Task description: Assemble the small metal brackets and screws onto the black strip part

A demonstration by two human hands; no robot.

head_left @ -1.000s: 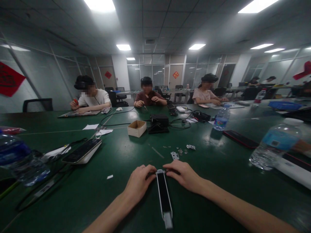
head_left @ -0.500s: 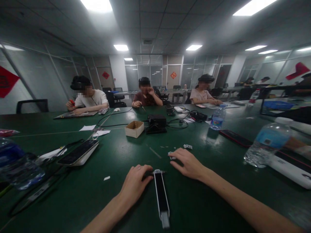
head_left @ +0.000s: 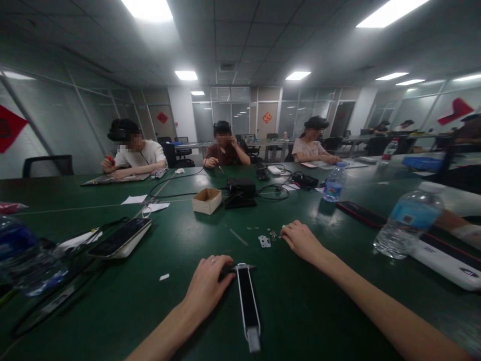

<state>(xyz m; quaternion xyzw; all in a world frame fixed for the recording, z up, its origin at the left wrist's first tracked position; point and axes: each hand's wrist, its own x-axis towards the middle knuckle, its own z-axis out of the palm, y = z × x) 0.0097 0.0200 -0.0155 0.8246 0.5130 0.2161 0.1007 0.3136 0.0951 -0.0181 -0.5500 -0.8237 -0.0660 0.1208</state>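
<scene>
A long narrow device (head_left: 248,301) with a black face, pale edges and a silver lower end lies lengthwise on the green table. My left hand (head_left: 210,281) rests on its left, thumb and index finger closed on the dark pin end that sticks out at its top. Farther right, my right hand (head_left: 302,243) has its fingertips bent together at the table over a small pale piece, mostly hidden by them. Just left of those fingertips lie a flat silver metal plate with holes (head_left: 264,241) and several small rings or nuts (head_left: 273,234).
Beyond my hands stand an open cardboard box (head_left: 207,201) and a black device (head_left: 241,191) with cables. A phone (head_left: 120,238) lies at left. Water bottles (head_left: 409,220) and a white power bank (head_left: 447,263) are at right. Several people sit across the table.
My right hand has moved right, off the silver plate, to the pale piece farther right. The plate and small rings now show uncovered. My left hand has stayed in place.
</scene>
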